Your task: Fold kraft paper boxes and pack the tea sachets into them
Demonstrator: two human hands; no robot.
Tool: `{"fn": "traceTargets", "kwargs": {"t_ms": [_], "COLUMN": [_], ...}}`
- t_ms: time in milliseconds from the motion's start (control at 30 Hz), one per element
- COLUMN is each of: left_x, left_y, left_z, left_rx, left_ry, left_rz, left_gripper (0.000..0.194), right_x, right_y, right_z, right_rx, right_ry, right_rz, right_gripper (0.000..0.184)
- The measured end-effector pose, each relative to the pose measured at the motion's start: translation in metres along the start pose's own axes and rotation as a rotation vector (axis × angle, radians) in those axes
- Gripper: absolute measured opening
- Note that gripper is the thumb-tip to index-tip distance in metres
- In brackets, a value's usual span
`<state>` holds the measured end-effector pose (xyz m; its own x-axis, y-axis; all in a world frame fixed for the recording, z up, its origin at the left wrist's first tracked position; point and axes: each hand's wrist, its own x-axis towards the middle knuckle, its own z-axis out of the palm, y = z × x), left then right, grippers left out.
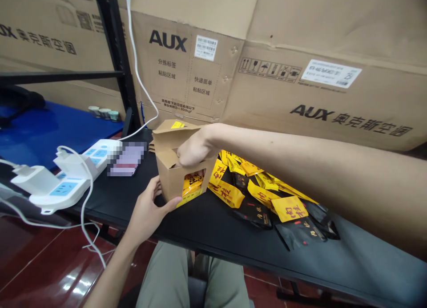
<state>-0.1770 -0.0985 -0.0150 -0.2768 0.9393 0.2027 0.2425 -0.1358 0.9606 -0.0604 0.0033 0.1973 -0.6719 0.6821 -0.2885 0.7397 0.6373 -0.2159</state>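
A brown cardboard box point(171, 179) with its top flaps up stands on the black table. Through its cut-out front window, yellow packets point(192, 185) show inside. My left hand point(151, 205) grips the lower left of the box, thumb along the front and fingers round the side. From above, my right hand point(195, 150) reaches into the open top; its fingers are hidden by the box wall, so what they hold cannot be seen. Beneath my right forearm lies a loose pile of yellow packets point(227, 195) and black packets point(255, 213) with printed characters.
Left of the box are a phone-like object point(128, 159), blurred out, and a white power strip point(75, 183) with chargers and cables. Large cartons point(187, 76) stand behind the table point(213, 228). A black metal post point(115, 54) rises at the back left, near a blue surface point(60, 125).
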Motion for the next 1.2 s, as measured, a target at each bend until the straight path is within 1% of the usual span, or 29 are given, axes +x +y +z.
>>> {"fn": "traceTargets", "kwargs": {"t_ms": [33, 67, 100, 133, 167, 267, 333, 433, 467, 533, 600, 633, 733, 767, 833, 900, 967, 1067, 1133, 1200], "left_x": [0.0, 0.0, 0.0, 0.0, -0.001, -0.001, -0.001, -0.001, -0.001, -0.001, -0.001, -0.001, -0.001, -0.001, -0.002, -0.002, -0.002, -0.002, -0.002, -0.002], "left_y": [0.0, 0.0, 0.001, 0.001, 0.001, 0.003, 0.004, 0.004, 0.004, 0.002, 0.0, 0.0, -0.001, -0.001, 0.0, 0.0, 0.0, -0.001, -0.001, 0.001], "left_z": [0.0, 0.0, 0.0, 0.0, 0.0, 0.0, 0.0, 0.0, 0.0, 0.0, 0.0, 0.0, 0.0, 0.0, 0.0, 0.0, 0.0, -0.001, -0.001, -0.001], "left_rx": [-0.001, -0.005, -0.01, -0.015, -0.021, -0.034, -0.021, 0.015, 0.022, 0.024, 0.021, 0.021, 0.016, 0.012, 0.002, 0.0, 0.0, 0.009, 0.018, 0.019], "left_ry": [-0.002, -0.004, -0.008, -0.011, -0.014, -0.026, -0.031, -0.022, -0.016, -0.007, -0.001, 0.001, 0.002, -0.001, -0.01, -0.016, -0.019, -0.008, 0.008, 0.017], "left_rz": [0.002, 0.005, 0.006, 0.006, 0.006, 0.007, 0.01, 0.01, 0.008, 0.0, -0.002, -0.001, 0.007, 0.007, 0.007, 0.005, 0.0, -0.01, -0.017, -0.028], "left_gripper": [0.065, 0.065, 0.065, 0.065, 0.065, 0.065, 0.064, 0.064, 0.064, 0.064, 0.064, 0.064, 0.064, 0.064, 0.065, 0.065, 0.064, 0.064, 0.065, 0.066], "right_x": [0.001, 0.003, 0.006, 0.008, 0.011, 0.014, 0.01, -0.008, -0.017, -0.036, -0.056, -0.065, -0.088, -0.093, -0.1, -0.104, -0.106, -0.107, -0.108, -0.109], "right_y": [0.002, 0.003, 0.005, 0.006, 0.007, 0.006, 0.003, -0.003, -0.003, 0.0, 0.013, 0.023, 0.068, 0.087, 0.127, 0.164, 0.195, 0.224, 0.233, 0.237], "right_z": [0.001, 0.002, 0.003, 0.004, 0.005, 0.004, -0.001, -0.012, -0.017, -0.027, -0.036, -0.039, -0.039, -0.035, -0.019, 0.006, 0.035, 0.073, 0.091, 0.103], "right_rx": [0.044, 0.093, 0.126, 0.133, 0.117, 0.053, 0.014, -0.118, -0.127, -0.06, 0.027, 0.037, -0.047, -0.088, -0.122, -0.098, -0.111, -0.213, -0.238, -0.236], "right_ry": [-0.167, -0.295, -0.375, -0.398, -0.391, -0.336, -0.264, -0.143, -0.11, -0.033, 0.09, 0.161, 0.365, 0.414, 0.429, 0.414, 0.409, 0.448, 0.485, 0.513], "right_rz": [0.047, 0.084, 0.108, 0.118, 0.125, 0.111, 0.034, -0.142, -0.183, -0.223, -0.206, -0.183, -0.036, 0.033, 0.192, 0.327, 0.442, 0.605, 0.683, 0.721], "right_gripper": [0.007, 0.006, 0.012, 0.017, 0.02, 0.019, 0.015, 0.021, 0.022, 0.019, 0.014, 0.014, 0.024, 0.027, 0.032, 0.035, 0.038, 0.043, 0.047, 0.05]}}
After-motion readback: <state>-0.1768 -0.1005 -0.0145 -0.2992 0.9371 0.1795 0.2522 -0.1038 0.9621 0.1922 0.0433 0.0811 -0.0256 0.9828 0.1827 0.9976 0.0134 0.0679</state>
